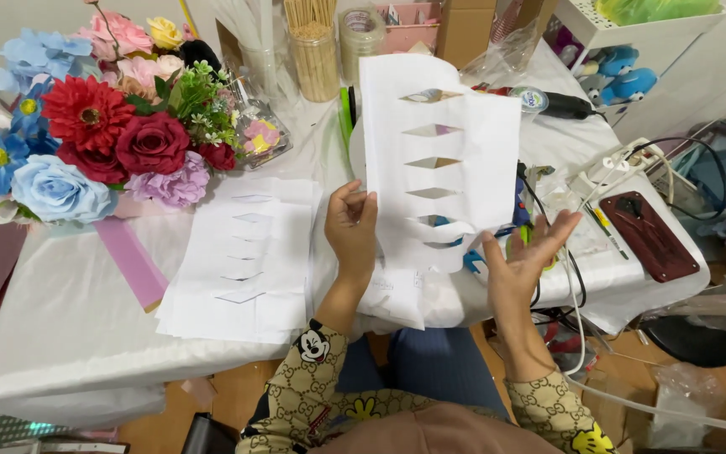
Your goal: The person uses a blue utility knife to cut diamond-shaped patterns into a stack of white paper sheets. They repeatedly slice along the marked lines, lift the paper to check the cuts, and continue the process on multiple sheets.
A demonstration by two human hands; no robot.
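The left hand [350, 225] pinches the lower left edge of a white sheet [443, 151], fingers closed on the paper, and holds it upright above the bench [69, 319]. The sheet carries a column of diamond-shaped cuts down its middle. The right hand [524, 256] is open, palm up and fingers spread, just beside the sheet's lower right corner; whether it touches the paper I cannot tell. To the left a second sheet [245, 261] with like cuts lies flat on the bench, near a bunch of artificial flowers [102, 134]. A tangle of cables [623, 164] lies to the right. The step in hand looks like opening out and checking the cut sheet. The next move probably calls for the right hand to take the free edge, so both sides are held taut without tearing the thin strips between the cuts.
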